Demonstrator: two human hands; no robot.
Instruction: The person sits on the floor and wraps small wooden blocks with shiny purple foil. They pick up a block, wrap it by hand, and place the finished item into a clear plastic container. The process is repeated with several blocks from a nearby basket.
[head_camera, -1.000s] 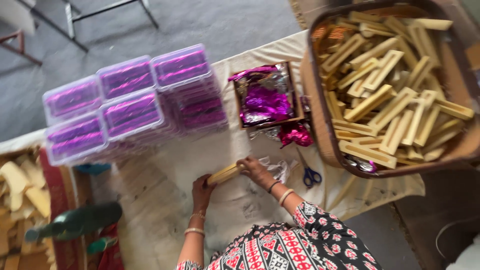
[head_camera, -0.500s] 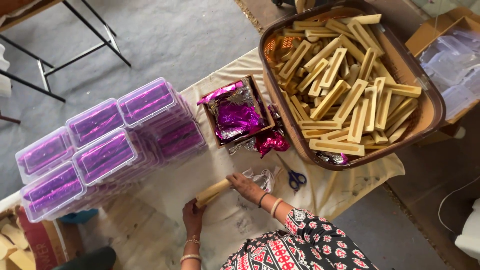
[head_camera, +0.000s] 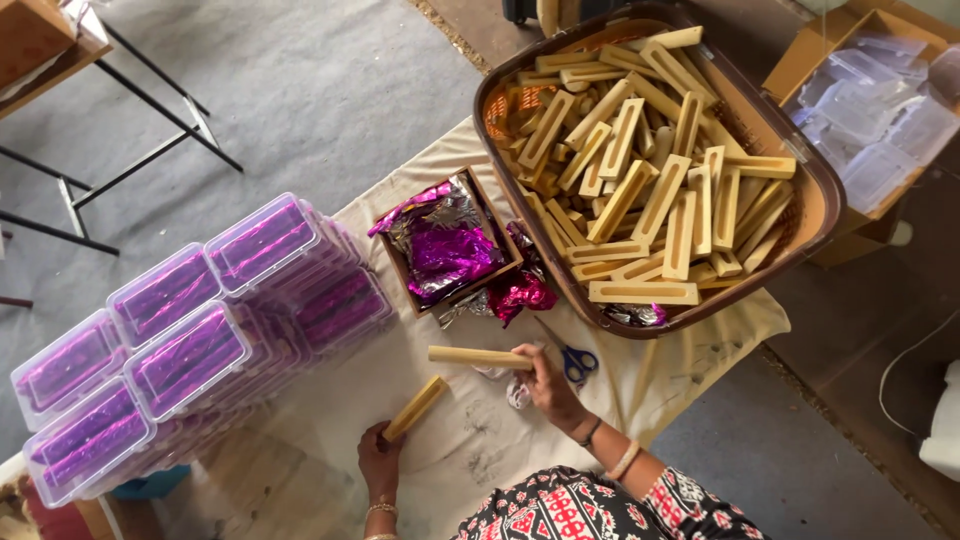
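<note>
Two hands (head_camera: 380, 465) (head_camera: 548, 385) hold sticks (head_camera: 415, 408) (head_camera: 480, 356); bare cloth (head_camera: 330, 440) between

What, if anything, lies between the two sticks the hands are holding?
Nothing visible. The left hand holds one pale stick, the right hand another stick; only bare cloth shows between them.

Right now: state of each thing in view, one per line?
left hand: gripping one end of a tan bar, which lies on the cloth
right hand: gripping a second tan bar, held level
brown basket: open, heaped with tan bars
small box: open, stuffed with purple foil
clear cases: lids shut, stacked, purple inside
scissors: lying on the cloth, blades closed
cardboard box: open, holding clear empty cases
</note>
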